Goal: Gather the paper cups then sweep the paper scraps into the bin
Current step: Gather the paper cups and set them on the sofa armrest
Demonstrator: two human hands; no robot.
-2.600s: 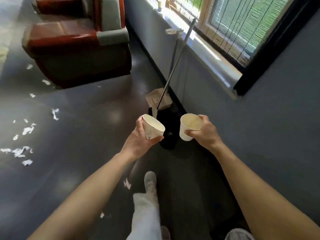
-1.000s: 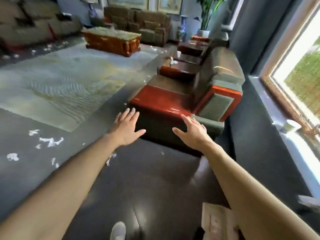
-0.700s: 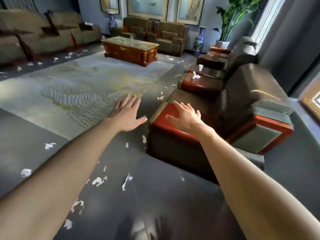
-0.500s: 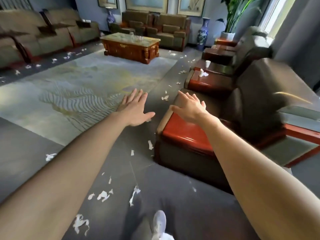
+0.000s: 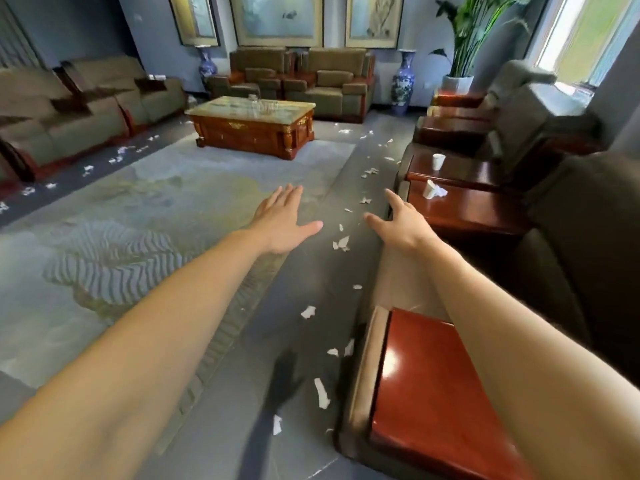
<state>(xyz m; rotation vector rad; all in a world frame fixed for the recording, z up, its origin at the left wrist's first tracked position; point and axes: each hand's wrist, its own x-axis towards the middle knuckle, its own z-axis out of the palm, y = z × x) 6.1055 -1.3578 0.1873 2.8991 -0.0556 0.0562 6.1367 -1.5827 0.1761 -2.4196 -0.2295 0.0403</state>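
Observation:
Both my hands are stretched forward, empty, with fingers spread. My left hand [image 5: 282,223] hovers over the edge of the rug. My right hand [image 5: 401,225] hovers beside the near armchair. An upright white paper cup [image 5: 438,162] stands on a red wooden side table [image 5: 485,206] ahead on the right. A second paper cup [image 5: 429,189] lies tipped on that table, nearer to me, with a crumpled paper next to it. White paper scraps [image 5: 341,243] are scattered along the dark floor strip between the rug and the chairs. More scraps [image 5: 88,169] lie by the left sofa.
A red and olive armchair [image 5: 433,393] is close on my right. A large pale rug [image 5: 138,216] covers the middle floor. A wooden coffee table [image 5: 252,124] stands ahead, sofas [image 5: 69,109] line the left and back walls. Vases and a potted plant [image 5: 464,39] stand at the back.
Earlier each hand held a paper cup near a dark bin by the window. Now both hands are empty and the view has turned and advanced along the row of chairs.

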